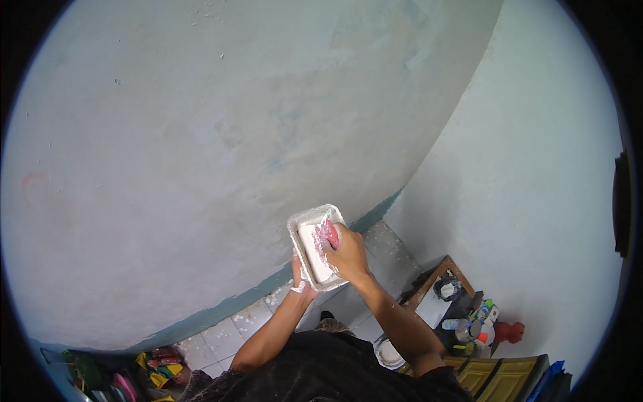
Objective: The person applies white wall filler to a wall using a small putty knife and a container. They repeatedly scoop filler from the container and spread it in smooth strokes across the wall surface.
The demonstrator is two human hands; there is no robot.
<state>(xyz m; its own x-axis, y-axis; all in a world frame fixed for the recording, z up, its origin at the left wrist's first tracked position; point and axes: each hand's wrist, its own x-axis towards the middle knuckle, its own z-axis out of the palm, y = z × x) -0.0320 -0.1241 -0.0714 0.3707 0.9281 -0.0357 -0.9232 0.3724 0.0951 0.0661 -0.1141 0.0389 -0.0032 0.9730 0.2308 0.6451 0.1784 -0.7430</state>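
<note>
I have the right hand [348, 258] clenched around the pink handle of a small hand tool [329, 232], its fingers curled in tight with no gap that I can see; the thumb lies along the near side, smeared white, and the far end of the tool is too blurred with white for me to make out its shape. The tool is over the tray [313, 214], toward its right side, and whether it touches the white material [315, 260] inside I cannot tell. The left hand [299, 273] grasps that tray from below and along its left side; most of its fingers are hidden behind the tray wall, so I can't judge how far they are bent. A white smear sits near that wrist. I read the tray as held up in the air in front of the body, its open side facing my camera, near the patchy grey wall [167, 141] but clear of the table. Below, I get pale floor tiles [218, 342] spotted white and a blue band [231, 308] along the wall's foot. To the right, well apart from both hands, the brown-edged table [461, 273] carries a black bag [457, 287] and some bottles [463, 329].
</note>
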